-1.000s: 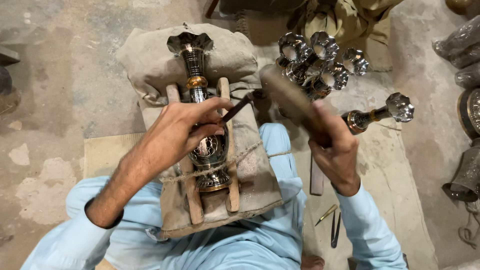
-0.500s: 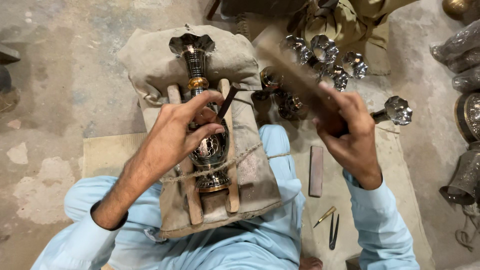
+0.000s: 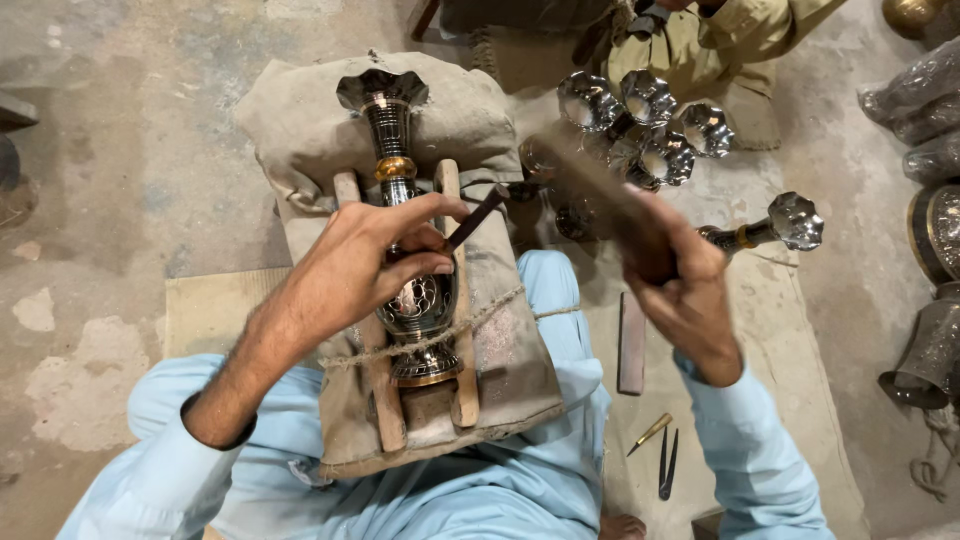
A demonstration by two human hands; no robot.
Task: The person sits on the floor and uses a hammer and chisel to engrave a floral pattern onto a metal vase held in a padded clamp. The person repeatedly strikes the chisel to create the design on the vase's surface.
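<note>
While a person in pale blue sleeves sits on a worn concrete floor, a stuffed burlap cushion lies across the lap and out onto the ground ahead. On the cushion two wooden slats run lengthwise, and an engraved metal vase lies between them, its fluted mouth pointing away from the person, with a length of twine crossing over its belly. The left hand rests on the vase, fingers pinched together around a thin dark chisel whose tip meets the metal. The right hand is raised to the side, fist wrapped tight around the handle of a wooden mallet, which is blurred. Beyond it stands a cluster of similar vases, and one more vase lies on its side near the right hand. On the mat by the right knee lie a flat bar and a few small pointed tools.
</note>
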